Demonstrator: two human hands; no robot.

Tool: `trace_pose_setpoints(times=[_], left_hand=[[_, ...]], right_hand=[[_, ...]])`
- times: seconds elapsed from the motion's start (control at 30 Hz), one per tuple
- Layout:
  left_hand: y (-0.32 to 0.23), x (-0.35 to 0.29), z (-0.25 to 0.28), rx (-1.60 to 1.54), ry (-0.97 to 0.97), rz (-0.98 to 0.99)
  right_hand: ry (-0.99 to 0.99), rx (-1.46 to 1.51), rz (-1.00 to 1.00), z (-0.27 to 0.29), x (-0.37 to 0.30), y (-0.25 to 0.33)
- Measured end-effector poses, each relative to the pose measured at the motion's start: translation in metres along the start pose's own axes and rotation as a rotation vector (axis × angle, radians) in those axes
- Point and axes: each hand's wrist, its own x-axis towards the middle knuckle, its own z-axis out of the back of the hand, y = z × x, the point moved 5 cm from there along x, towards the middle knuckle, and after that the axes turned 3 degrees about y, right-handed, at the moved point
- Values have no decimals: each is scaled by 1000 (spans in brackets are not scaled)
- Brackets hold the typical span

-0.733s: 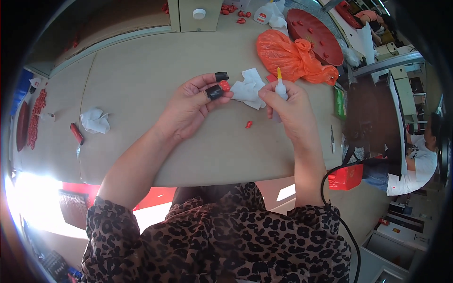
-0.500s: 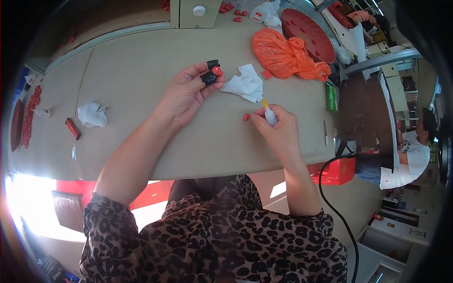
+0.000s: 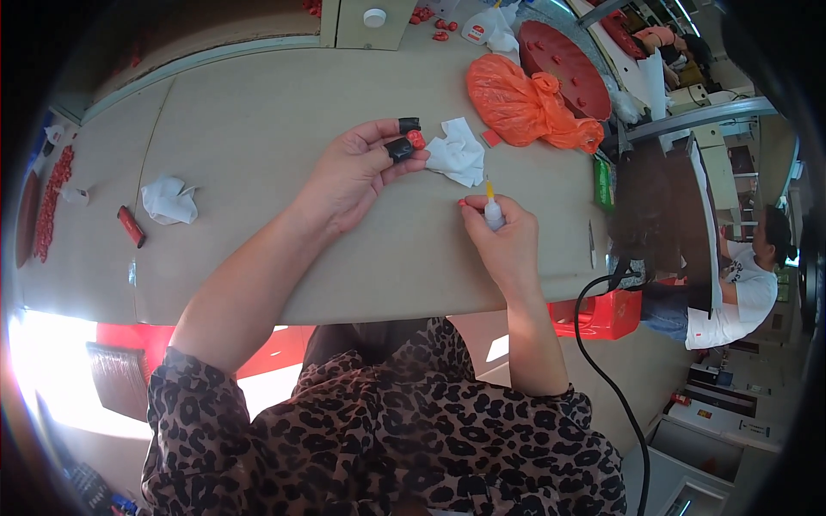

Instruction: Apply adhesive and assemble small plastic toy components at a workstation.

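My left hand (image 3: 344,185) is raised over the table, thumb and forefinger wrapped in black tape. Between those two tips it pinches a small knobbly red piece (image 3: 416,138). My right hand (image 3: 509,249) is curled around a small white squeeze bottle (image 3: 493,215) with a thin yellow nozzle pointing up. At the tips of the right thumb and forefinger shows a smaller red bit (image 3: 462,202), mostly covered by the fingers. Just beyond, between the hands, lies a crumpled white tissue (image 3: 458,153).
Farther right are a knotted orange plastic bag (image 3: 516,99), a round red tray (image 3: 559,64) and a green packet (image 3: 604,185). Tweezers (image 3: 592,244) lie near the right edge. To the left are another tissue (image 3: 169,200), a red lighter-like object (image 3: 131,226) and a red bead-like row (image 3: 53,202).
The small red bit that lay on the table by my right fingertips is now between them. My left hand has shifted slightly right with its red piece.
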Motion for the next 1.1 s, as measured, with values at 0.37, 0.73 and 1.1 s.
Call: trace_pose_setpoints(times=[0.37, 0.73, 1.1], left_hand=[[7, -9, -12, 76, 78, 53], [4, -9, -4, 103, 27, -29], [3, -10, -6, 230, 44, -104]], right_hand=[[350, 828, -41, -13, 42, 32], [287, 884, 5, -34, 42, 28], [264, 827, 73, -34, 41, 26]])
